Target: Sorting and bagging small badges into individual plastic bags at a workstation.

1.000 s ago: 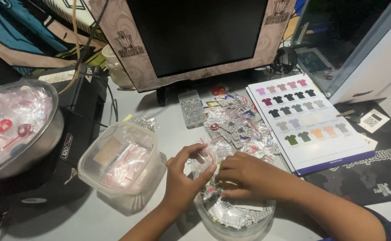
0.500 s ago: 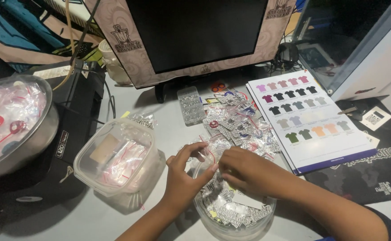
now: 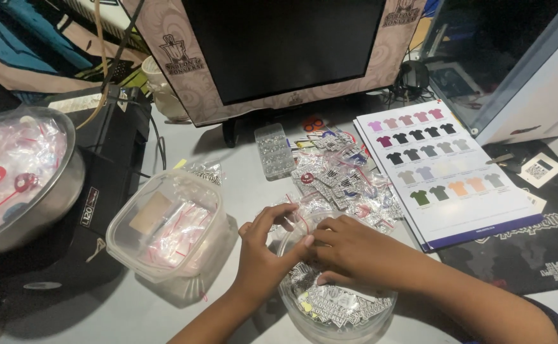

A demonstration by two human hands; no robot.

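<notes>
Both hands work over a round clear bowl (image 3: 330,312) at 6 o'clock on the grey table (image 3: 132,312), the bowl holding a heap of small packaged black-and-white badges (image 3: 339,304). Left hand (image 3: 263,251) sits on the bowl's 10 o'clock rim, thumb and index spread in a narrow pinch around a small clear zip bag (image 3: 297,220) with a red strip; whether it really grips the bag is hard to tell, fingers partly blocked. Right hand (image 3: 355,248) lies across the bowl's top from 3 o'clock, fingers curled, tips meeting the left thumb at the bag; what it holds, cannot tell. At 9 o'clock of the hands, just beside, a square clear plastic tub (image 3: 167,229) with red-striped baggies and a tan card inside. Far at 9 o'clock, a metal bowl (image 3: 56,204) full of clear bags with red discs, sitting on a black box device (image 3: 110,191). At 12 o'clock of the bowl, a loose pile of packaged badges (image 3: 346,181) on the table, touching the bowl's far edge. Beyond it a small clear compartment box (image 3: 274,151), then a dark monitor (image 3: 285,44) in a patterned frame. At 2 o'clock, a white shirt colour chart sheet (image 3: 463,204) with rows of small shirt icons, well apart from the hands.
</notes>
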